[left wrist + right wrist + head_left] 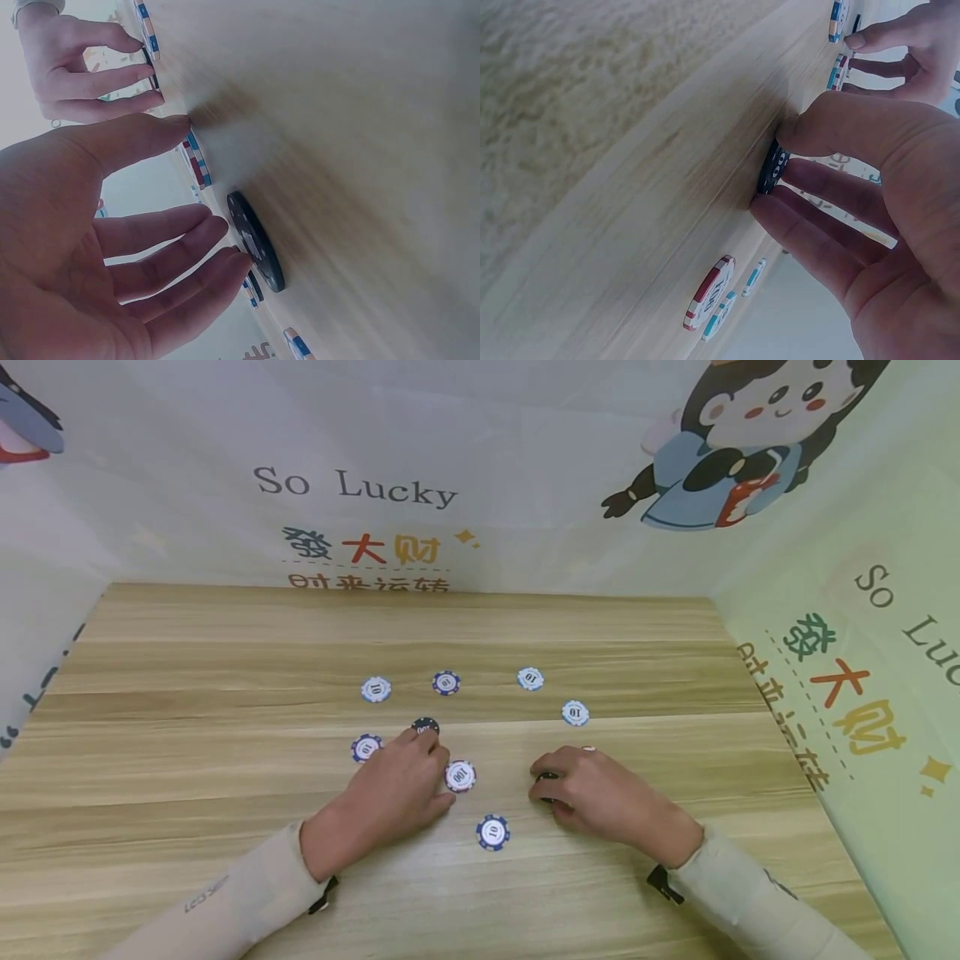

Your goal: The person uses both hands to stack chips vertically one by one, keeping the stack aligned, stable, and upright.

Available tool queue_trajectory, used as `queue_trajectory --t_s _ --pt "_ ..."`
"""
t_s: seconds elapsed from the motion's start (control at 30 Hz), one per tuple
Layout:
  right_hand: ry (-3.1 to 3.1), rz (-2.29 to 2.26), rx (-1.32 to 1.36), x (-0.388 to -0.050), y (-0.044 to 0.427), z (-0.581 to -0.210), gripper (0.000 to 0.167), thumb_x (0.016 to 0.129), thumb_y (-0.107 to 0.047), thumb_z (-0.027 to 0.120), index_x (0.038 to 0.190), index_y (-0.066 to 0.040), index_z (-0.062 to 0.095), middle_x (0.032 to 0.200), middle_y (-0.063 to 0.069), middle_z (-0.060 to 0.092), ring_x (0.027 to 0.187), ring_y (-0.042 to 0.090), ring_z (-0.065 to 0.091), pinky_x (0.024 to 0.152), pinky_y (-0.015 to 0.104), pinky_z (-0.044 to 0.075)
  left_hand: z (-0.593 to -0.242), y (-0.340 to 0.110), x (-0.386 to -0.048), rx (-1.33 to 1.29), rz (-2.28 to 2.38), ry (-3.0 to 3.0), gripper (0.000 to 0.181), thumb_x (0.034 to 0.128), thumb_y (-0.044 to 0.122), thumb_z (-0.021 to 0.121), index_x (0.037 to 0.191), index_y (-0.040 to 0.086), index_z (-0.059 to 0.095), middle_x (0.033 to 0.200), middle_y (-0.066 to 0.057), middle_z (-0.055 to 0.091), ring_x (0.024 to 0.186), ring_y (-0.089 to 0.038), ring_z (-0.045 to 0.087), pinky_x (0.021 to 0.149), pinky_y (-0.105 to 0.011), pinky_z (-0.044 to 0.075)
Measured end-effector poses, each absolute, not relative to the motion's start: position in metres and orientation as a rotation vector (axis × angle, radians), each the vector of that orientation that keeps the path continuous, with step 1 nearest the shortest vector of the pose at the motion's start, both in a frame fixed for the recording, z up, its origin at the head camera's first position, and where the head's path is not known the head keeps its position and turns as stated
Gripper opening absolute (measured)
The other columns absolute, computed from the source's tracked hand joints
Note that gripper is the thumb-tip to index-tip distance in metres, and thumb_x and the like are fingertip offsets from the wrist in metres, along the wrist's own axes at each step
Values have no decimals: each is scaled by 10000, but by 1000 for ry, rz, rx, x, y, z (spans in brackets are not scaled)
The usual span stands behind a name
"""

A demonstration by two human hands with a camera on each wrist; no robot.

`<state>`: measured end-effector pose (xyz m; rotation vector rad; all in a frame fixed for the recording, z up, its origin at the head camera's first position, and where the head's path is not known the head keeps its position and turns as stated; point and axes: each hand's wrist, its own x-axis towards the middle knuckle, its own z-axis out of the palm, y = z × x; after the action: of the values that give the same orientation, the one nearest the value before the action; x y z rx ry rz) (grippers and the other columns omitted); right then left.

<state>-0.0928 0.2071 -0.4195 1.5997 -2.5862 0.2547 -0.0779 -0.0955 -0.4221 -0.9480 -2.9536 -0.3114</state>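
On the wood-grain table, my left hand (397,777) reaches over the poker chips. Its fingertips are at a black chip (253,240), and the thumb stands well apart near a red, white and blue chip (196,161). A black 100 chip (424,725) shows just beyond these fingers in the head view. My right hand (600,789) pinches another black chip (775,166) at its edges, thumb on one side and fingertips on the other, low at the table. Between the hands lie a white 100 chip (461,776) and a blue-edged 10 chip (492,832).
Farther back lie light-blue 10 chips (377,689) and a dark-blue chip (446,683). Another blue-edged chip (367,747) sits left of my left hand. A red-edged 100 chip (709,293) lies beyond my right fingers. Printed cloth walls (525,552) border the table.
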Motion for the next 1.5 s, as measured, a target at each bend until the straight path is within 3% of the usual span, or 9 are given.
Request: queue_trajectory --t_s 0.7,1.5 --pt "-2566 152 1576 -95 199 -421 294 792 50 861 1027 -123 830 1073 58 748 906 196 723 789 313 633 -425 -96 -78 -957 -297 -2912 454 904 343 902 1042 -71 774 1054 -197 722 961 -344 703 843 -458 651" --pt "-2575 227 1565 -104 196 -419 267 803 -8 791 1033 -134 844 1065 95 735 881 204 715 773 323 640 -423 -96 -79 -959 -287 -2934 470 919 358 892 1060 -75 774 1067 -205 723 971 -347 703 868 -459 647"
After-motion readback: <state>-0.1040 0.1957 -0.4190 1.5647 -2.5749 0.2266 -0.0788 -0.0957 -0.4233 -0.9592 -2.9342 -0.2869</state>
